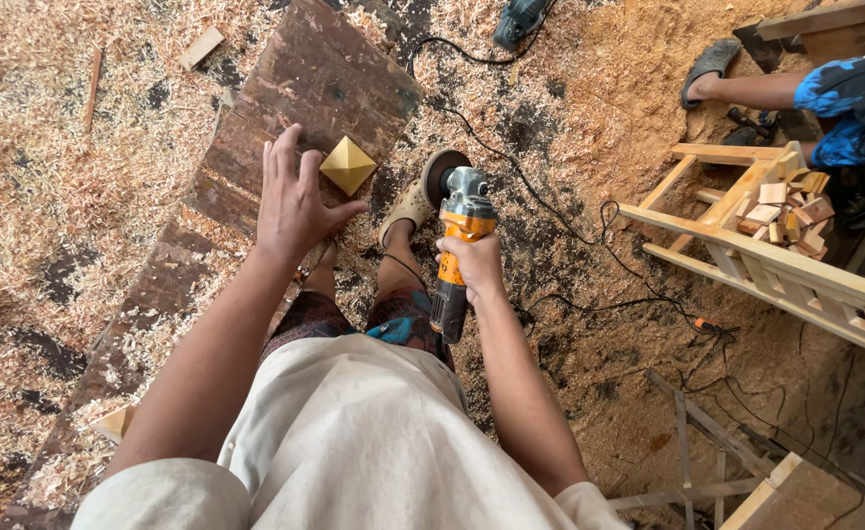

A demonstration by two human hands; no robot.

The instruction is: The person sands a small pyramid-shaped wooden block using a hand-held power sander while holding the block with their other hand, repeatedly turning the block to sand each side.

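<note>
The right hand (471, 263) had its fingers clamped on an orange angle grinder (457, 245), disc pointing away. The left hand (295, 201) hovered with fingers spread apart above a dark plank (300, 83) on the sawdust floor (50, 147). Just beyond its thumb, a yellow wooden pyramid block (348, 164) sat on that plank. Farther right stood a pale wooden frame (756, 255).

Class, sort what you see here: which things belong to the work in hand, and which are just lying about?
In use:
left hand, open above the board
wooden pyramid block
angle grinder, gripped by right hand
dark board

Lying about:
wooden frame
small offcuts
second power tool
wood shavings
</note>
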